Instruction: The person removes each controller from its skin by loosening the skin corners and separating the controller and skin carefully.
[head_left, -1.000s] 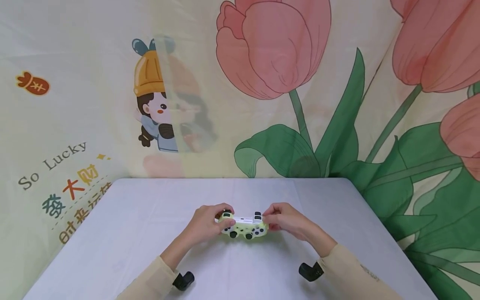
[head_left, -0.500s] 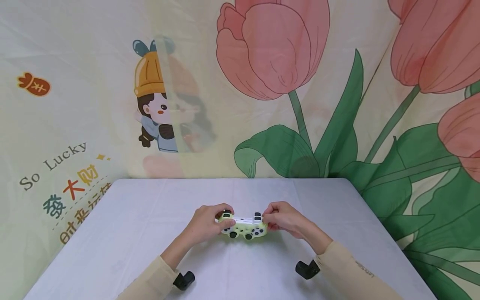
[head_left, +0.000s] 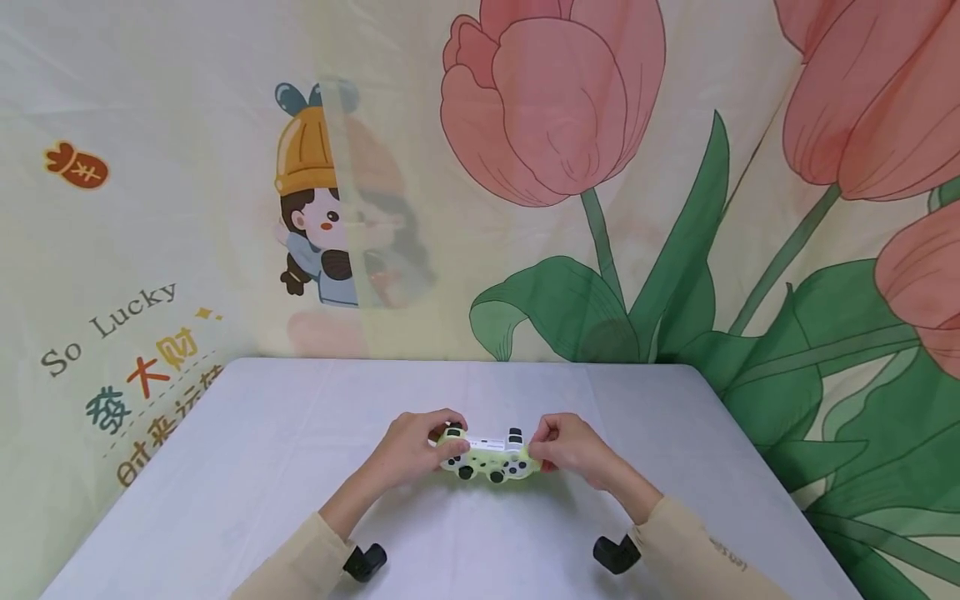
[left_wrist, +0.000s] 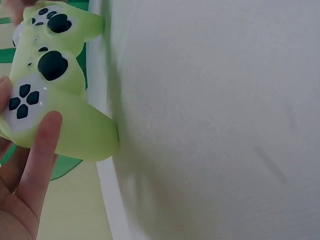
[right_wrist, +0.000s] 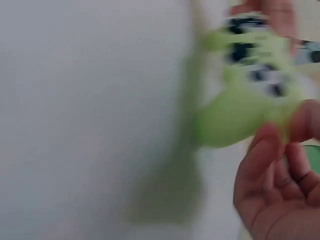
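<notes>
A white game controller in a soft, light green silicone cover is held low above the table, thumbsticks facing the person. My left hand grips its left end, thumb on the front and fingers behind. At the other end my right hand pinches the edge of the cover between thumb and fingertips. Black thumbsticks and a direction pad show through openings in the cover. Bare white shell and the black shoulder buttons are visible along the top. Blur softens the right wrist view.
A white cloth covers the table. Behind it hangs a backdrop printed with tulips, a cartoon figure and lettering. Black wrist-worn devices jut out below both sleeves.
My right hand has shifted slightly downward along the controller's right end, its fingertips now lower on the cover. My left hand keeps its grip. The head view has tilted a little.
</notes>
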